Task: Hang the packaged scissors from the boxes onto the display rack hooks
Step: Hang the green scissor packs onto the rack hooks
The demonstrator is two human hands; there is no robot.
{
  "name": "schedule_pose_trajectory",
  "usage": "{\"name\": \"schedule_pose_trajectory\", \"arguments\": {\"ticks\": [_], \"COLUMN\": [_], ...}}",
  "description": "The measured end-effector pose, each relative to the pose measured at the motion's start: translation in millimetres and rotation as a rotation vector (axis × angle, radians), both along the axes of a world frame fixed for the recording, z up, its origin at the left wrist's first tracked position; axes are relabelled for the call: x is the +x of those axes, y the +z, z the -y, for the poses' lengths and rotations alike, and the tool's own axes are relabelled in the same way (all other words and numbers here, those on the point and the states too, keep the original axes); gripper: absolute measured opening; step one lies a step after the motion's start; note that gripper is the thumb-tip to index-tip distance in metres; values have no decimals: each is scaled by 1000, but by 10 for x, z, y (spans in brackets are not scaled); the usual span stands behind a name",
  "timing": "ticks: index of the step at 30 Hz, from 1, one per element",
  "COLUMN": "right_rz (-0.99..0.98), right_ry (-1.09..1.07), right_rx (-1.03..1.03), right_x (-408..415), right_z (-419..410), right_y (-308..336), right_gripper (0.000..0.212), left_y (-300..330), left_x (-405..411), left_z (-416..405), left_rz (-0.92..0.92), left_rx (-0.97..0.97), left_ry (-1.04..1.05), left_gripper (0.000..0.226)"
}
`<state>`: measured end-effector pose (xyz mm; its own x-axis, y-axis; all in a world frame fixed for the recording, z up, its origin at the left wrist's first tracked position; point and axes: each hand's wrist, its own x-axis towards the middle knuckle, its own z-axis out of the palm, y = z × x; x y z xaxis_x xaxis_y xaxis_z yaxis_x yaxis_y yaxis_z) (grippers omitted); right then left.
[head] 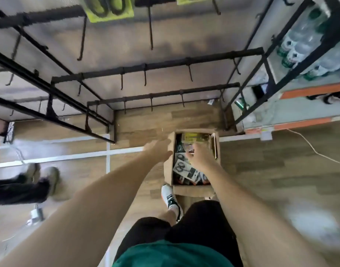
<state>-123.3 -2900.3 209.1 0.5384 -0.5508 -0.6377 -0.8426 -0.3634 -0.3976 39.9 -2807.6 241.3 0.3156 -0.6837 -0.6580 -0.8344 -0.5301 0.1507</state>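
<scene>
An open cardboard box [168,170] stands on the wooden floor below me, filled with several packaged scissors [181,167]. My left hand [159,149] rests against the box's left wall near its top corner. My right hand [197,156] reaches down inside the box among the packs; its fingers curl over them, and whether they grip one is not clear. Above, the black display rack [155,66] carries rows of bare hooks. Two yellow-green scissor packs [109,8] hang at the top.
A second person's legs and shoes [40,178] stand at the left. A shelf unit with bottles [300,41] is at the right, with a white cable [309,145] on the floor. My own white shoe [170,199] is beside the box.
</scene>
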Motion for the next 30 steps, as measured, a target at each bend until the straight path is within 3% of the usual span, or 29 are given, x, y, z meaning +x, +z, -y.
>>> {"name": "schedule_pose_trajectory", "arguments": {"ticks": [11,24,30], "right_rz": [-56,-51,-25], "right_ry": [-163,-111,-91], "right_rx": [70,113,90], "right_x": [-772,-690,-573], "right_z": [412,993,1123], "right_y": [-1416,-3090,-3741], "right_gripper": [51,57,47], "left_y": [-1534,-3355,-3985], "left_x": [-849,-963,-919], "left_z": [879,1265,1307], "left_rz": [-160,-50,-65], "left_rx": [129,198,166], "left_ry": [39,95,121], "left_gripper": [47,47,49]}}
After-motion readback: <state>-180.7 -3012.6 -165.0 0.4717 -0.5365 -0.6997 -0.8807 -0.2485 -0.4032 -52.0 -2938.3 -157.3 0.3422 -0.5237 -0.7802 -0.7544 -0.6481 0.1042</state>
